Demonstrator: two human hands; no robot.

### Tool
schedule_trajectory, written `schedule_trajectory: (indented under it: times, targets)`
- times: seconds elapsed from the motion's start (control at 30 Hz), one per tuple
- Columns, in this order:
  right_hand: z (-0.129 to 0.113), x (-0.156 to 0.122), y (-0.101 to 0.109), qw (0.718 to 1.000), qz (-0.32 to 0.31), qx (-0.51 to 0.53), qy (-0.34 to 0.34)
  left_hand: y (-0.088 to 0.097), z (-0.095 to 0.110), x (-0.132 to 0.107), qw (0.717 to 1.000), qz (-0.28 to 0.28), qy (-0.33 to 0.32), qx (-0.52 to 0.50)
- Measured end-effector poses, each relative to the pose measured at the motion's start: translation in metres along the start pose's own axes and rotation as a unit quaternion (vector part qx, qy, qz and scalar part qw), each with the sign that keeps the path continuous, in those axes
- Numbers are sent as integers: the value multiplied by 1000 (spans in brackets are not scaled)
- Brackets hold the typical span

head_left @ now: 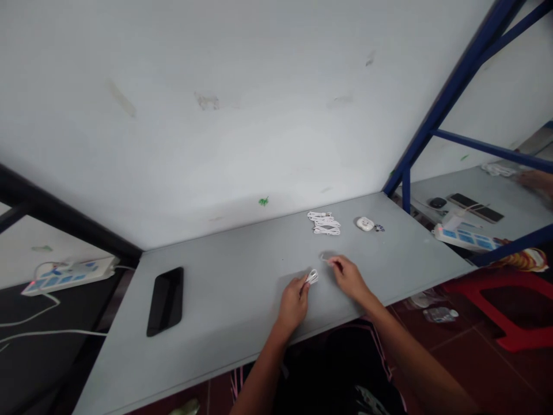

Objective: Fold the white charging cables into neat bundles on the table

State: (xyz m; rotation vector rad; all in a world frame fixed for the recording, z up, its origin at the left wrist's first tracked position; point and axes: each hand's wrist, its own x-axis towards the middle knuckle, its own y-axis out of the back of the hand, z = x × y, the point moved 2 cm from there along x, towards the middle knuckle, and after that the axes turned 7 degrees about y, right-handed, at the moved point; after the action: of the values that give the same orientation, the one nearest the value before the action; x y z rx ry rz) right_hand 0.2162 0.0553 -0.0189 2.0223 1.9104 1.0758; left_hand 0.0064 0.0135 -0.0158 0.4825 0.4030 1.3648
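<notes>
My left hand point(294, 301) is closed around a small looped bundle of white cable point(312, 276) above the grey desk point(233, 288). To its right, my right hand point(347, 278) pinches a thin white cable end point(325, 258), slightly blurred. Whether this end joins the bundle in my left hand cannot be made out. Farther back on the desk lie folded white cables point(324, 223), side by side. A white rounded case point(365, 223) with a small dark charm point(379, 228) rests to the right of them.
A black phone point(165, 301) lies at the desk's left. Power strips sit beyond both ends, one on the left point(71, 278) and one on the right point(466, 237). A blue metal frame point(436, 109) borders the right side. Below stands a red stool point(488, 305). Another person's hand point(536, 181) shows far right.
</notes>
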Motion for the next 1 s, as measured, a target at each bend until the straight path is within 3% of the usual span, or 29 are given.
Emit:
schedule_trajectory:
  times: [0.13,0.23,0.43,0.63,0.87,1.0]
  targets:
    - [-55,-19,-31,993,6,111,-26,-5,1,-3,1000,9,-9,22]
    - [-72,-24,-43,994,49,99,-27,-8,0,-5,999,21,-9,37]
    - [-67,-23,-56,990,108,69,-53,-11,-5,-9,997,41,61,36]
    - [-65,-22,-58,991,81,81,-74,-12,-3,-10,996,52,21,76]
    - [-79,-27,-44,995,3,99,25,-10,-6,-11,997,63,17,49]
    - [-74,-31,-38,998,2,65,15,-10,-5,-11,997,59,22,41]
